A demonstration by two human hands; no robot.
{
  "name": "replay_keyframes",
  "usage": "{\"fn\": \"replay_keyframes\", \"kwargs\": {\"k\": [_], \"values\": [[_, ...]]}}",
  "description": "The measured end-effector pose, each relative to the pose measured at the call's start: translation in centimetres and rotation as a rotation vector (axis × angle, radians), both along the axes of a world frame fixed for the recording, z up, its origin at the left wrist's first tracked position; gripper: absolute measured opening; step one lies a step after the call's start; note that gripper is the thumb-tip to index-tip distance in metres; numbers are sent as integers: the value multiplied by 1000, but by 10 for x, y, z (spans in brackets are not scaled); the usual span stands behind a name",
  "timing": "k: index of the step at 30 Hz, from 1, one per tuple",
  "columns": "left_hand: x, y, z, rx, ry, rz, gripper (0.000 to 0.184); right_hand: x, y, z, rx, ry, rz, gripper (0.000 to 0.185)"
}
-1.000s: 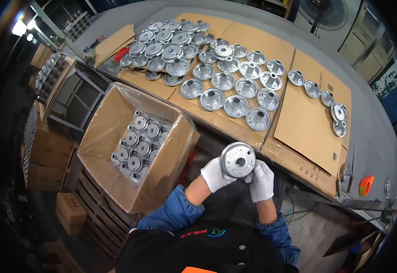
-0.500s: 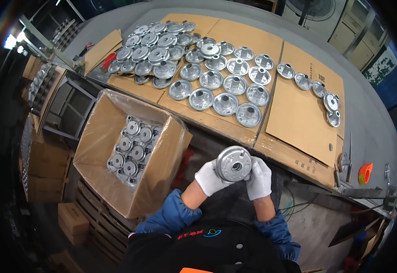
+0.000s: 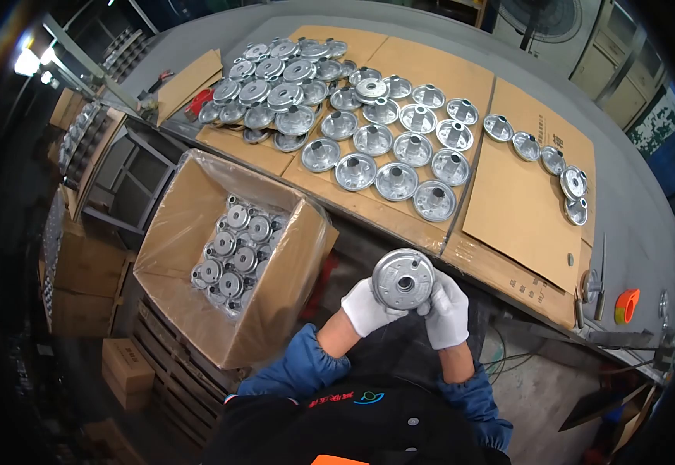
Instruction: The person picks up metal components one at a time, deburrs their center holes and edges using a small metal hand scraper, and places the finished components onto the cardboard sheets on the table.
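In front of my body I hold a round silver cast-metal part (image 3: pixel 402 273), a disc with a raised rim and a dark bore at its centre. Its face is turned up toward me. My left hand (image 3: pixel 367 308), in a white glove, grips the disc's lower left edge. Closed on the opposite edge is my right hand (image 3: pixel 447 312), gloved in white too. Some fingertips of both hands are hidden behind the disc.
A cardboard-covered table (image 3: pixel 500 209) carries rows of similar metal discs (image 3: pixel 395 180) and a stacked pile (image 3: pixel 285 94). Left of me stands a plastic-lined carton (image 3: pixel 275 310) with several such parts. An orange tape roll (image 3: pixel 626 307) and tools lie at the right edge.
The whole scene has shifted slightly to the right in view. The disc has tipped or turned a little between my hands, and both hands keep their hold.
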State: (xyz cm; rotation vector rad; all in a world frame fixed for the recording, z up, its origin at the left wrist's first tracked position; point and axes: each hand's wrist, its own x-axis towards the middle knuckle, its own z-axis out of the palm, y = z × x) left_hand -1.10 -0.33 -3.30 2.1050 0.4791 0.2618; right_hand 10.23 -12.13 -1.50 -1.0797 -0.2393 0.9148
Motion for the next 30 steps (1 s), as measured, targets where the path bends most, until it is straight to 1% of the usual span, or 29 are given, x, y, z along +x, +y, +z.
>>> {"fn": "replay_keyframes", "kwargs": {"k": [1, 3, 4, 5, 7, 8, 9, 11, 13, 15, 16, 18, 19, 21, 25, 28, 30], "values": [[2, 0, 3, 0, -1, -4, 39, 0, -2, -2, 8, -32, 29, 32], [9, 3, 10, -199, -304, 78, 40, 2, -5, -8, 22, -60, 11, 31], [13, 12, 9, 151, -312, -27, 40, 2, -5, -10, 37, -87, -2, 31], [12, 13, 10, 151, -312, -27, 40, 2, -6, -10, 37, -87, -3, 31], [10, 16, 11, -1693, -454, 116, 47, 2, -7, -11, 10, -185, -43, 30], [8, 20, 11, -1535, -466, 35, 53, 2, -7, -12, 10, -185, -43, 30], [7, 19, 11, -1535, -465, 35, 53, 2, -7, -13, 6, -214, -55, 29], [4, 17, 13, -1368, -457, 94, 55, 2, -7, -11, 4, -242, -67, 29], [2, 18, 8, -1383, -472, 59, 53, 2, -8, -2, -67, -432, -24, 31], [1, 18, 1, -1523, -556, 58, 52, 1, -10, 0, -55, -428, 5, 32], [0, 18, -1, -1522, -555, 59, 52, 0, -10, 2, -42, -425, 34, 33], [-1, 17, -4, -1702, -680, -80, 42, -2, -8, 15, -45, -378, 31, 32], [-1, 16, -5, -1700, -679, -79, 42, -2, -7, 20, -49, -332, 28, 32], [-1, 13, -8, -1807, -724, -95, 37, -1, -5, 21, -51, -354, 39, 32], [-1, 10, -12, -1873, -762, -74, 39, -2, -2, 21, -50, -371, 74, 31], [1, 9, -9, -1906, -767, -106, 44, -4, -5, 10, -27, -353, 125, 32], [3, 8, -6, -2008, -767, -109, 48, -2, -7, 11, -23, -384, 161, 32]]}}
